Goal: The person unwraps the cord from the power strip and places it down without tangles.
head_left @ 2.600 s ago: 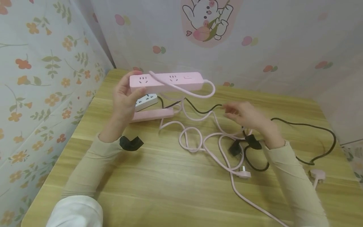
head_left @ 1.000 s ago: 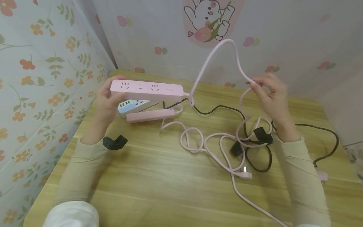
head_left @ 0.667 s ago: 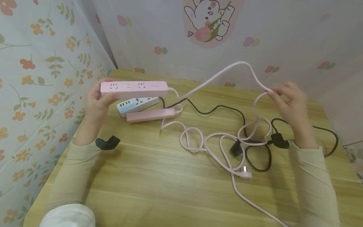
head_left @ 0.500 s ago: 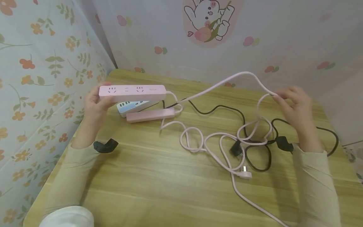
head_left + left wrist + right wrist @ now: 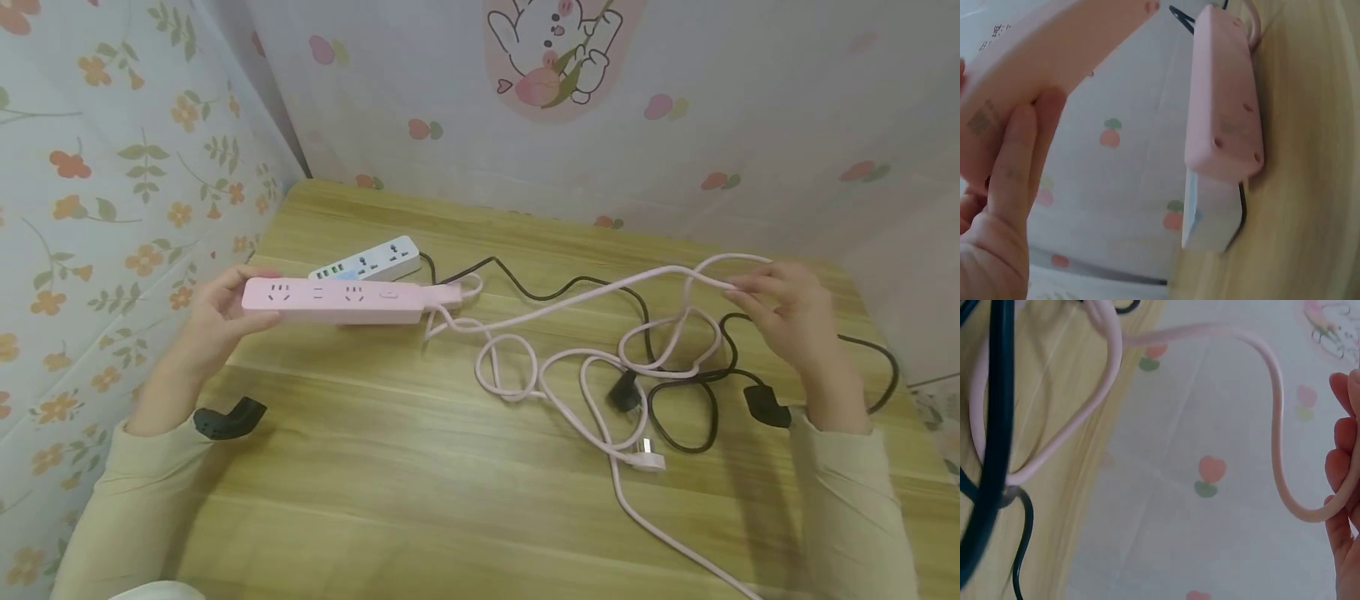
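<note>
In the head view my left hand (image 5: 206,329) grips the left end of a pink power strip (image 5: 333,312), thumb in front and fingers behind, with its sockets facing up. The strip is raised off the table in the left wrist view. From its right end a pink cord (image 5: 570,297) stretches across to my right hand (image 5: 791,312), which pinches it between thumb and fingers. A second pink power strip (image 5: 1225,94) lies beneath, mostly hidden by the held one in the head view. Just behind stands a white power strip (image 5: 375,260) with a black cord (image 5: 525,292).
Tangled pink cord (image 5: 506,393) loops over the middle and right of the wooden table (image 5: 420,500). Among the loops lie a black plug (image 5: 624,392) and a pink plug (image 5: 648,460). A patterned curtain (image 5: 450,100) hangs behind and at the left.
My right hand has taken hold of the pink cord and drawn it right. My left hand has moved left with the strip, and both hands have come lower.
</note>
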`<state>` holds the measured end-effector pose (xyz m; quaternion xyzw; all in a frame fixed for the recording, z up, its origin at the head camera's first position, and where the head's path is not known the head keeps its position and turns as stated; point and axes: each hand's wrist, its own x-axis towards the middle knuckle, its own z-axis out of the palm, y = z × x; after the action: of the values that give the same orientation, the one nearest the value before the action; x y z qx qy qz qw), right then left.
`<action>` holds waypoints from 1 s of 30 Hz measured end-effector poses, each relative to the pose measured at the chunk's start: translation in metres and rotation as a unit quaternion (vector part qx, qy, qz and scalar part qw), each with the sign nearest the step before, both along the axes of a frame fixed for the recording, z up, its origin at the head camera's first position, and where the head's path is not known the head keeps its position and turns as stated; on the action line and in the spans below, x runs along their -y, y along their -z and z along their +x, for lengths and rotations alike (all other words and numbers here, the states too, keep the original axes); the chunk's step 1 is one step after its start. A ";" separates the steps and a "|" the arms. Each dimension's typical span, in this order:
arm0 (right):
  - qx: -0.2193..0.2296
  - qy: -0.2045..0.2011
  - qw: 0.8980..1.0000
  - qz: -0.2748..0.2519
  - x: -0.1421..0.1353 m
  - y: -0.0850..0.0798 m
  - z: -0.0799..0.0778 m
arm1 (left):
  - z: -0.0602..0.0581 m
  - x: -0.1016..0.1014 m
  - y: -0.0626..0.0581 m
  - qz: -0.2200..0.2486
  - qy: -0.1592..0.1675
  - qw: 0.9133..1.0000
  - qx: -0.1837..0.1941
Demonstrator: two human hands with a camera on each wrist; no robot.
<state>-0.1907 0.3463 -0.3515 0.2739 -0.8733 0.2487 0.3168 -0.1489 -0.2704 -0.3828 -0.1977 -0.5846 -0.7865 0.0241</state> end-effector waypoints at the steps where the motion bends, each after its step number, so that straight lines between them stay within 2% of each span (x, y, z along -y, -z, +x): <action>1: -0.007 -0.012 1.000 -0.006 0.002 0.001 0.000 | 0.002 0.004 0.001 -0.009 0.010 1.000 0.006; 5: -0.033 -0.043 0.998 -0.027 0.010 0.002 0.001 | 0.011 0.021 0.009 -0.053 0.050 0.997 0.017; 10: -0.050 -0.040 0.997 -0.046 0.024 -0.004 0.011 | 0.021 0.038 0.015 -0.118 0.092 0.988 0.030; 14: -0.072 -0.041 0.992 -0.100 0.037 -0.011 0.020 | 0.026 0.044 0.015 -0.166 0.120 0.978 0.037; 17: -0.075 -0.053 0.992 -0.088 0.043 -0.015 0.023 | 0.029 0.043 0.017 -0.228 0.111 0.966 0.049; 21: -0.056 -0.073 0.996 -0.021 0.041 -0.010 0.022 | 0.029 0.038 0.024 -0.317 0.077 0.943 0.062; 25: -0.050 -0.095 0.994 0.002 0.038 -0.002 0.016 | 0.025 0.031 0.030 -0.372 0.050 0.925 0.054; 30: -0.038 -0.103 0.993 0.036 0.030 0.011 0.008 | 0.023 0.023 0.032 -0.438 0.014 0.896 0.071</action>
<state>-0.1827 0.3168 -0.3629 0.3826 -0.8361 0.2381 0.3128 -0.1261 -0.2932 -0.4143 -0.1397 -0.8673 -0.4629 -0.1179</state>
